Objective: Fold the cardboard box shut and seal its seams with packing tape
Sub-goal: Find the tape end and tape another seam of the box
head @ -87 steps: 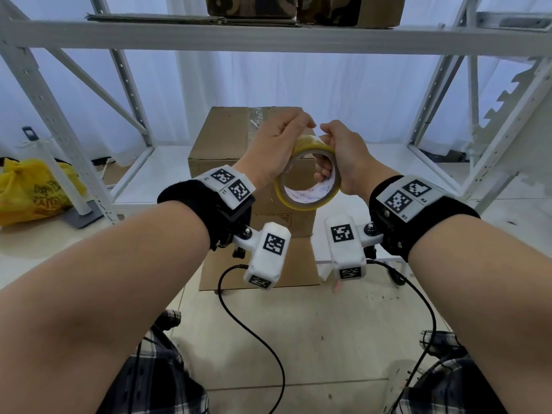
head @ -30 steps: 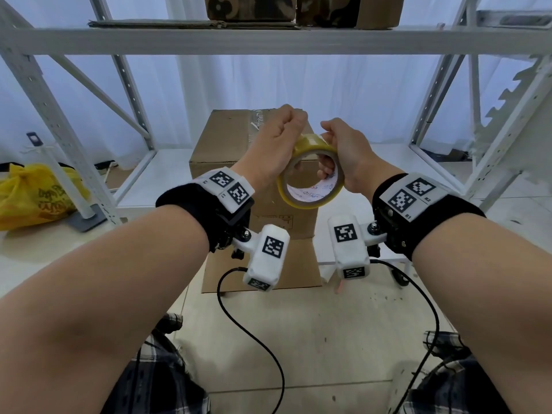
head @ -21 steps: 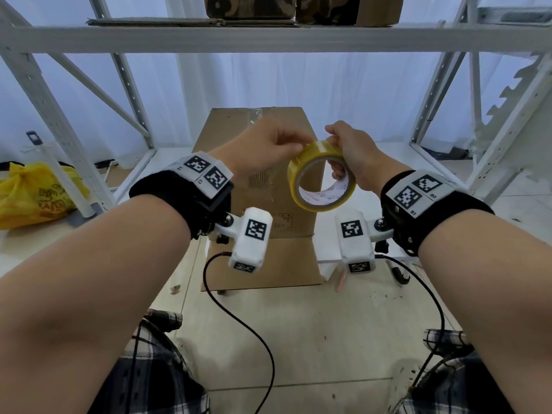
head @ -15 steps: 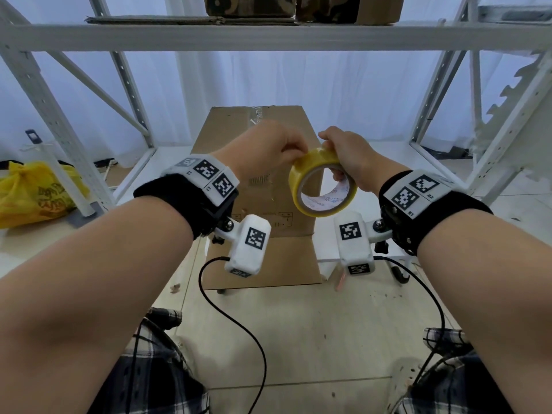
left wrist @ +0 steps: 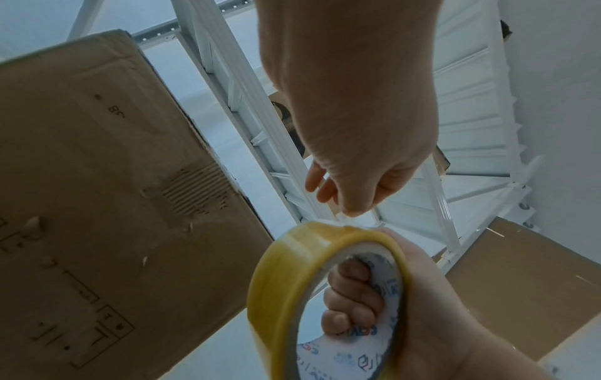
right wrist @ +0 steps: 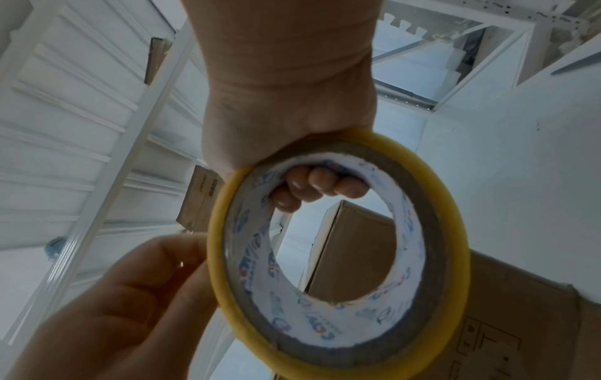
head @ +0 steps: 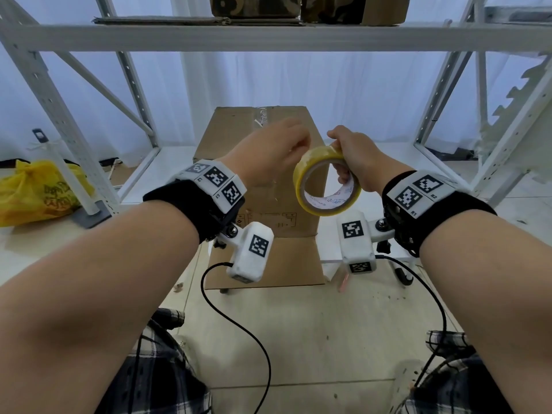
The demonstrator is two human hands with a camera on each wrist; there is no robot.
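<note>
Head view, right hand (head: 355,158): gripped the tape roll (head: 327,182), fingers through its core.
Left hand (head: 268,150): pinched the tape end.

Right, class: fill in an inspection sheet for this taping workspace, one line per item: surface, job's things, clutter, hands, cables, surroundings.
Surface: tiled floor, pale, with small specks.
Job's things: cardboard box standing upright, flaps shut, old tape on top; yellow tape roll held in the air.
Clutter: yellow plastic bag on the floor at left.
Hands: right hand grips the roll, fingers through its core; left hand pinches the tape end.
Cables: black cables hang from the wrist cameras.
Surroundings: white metal shelving, white curtain behind.
</note>
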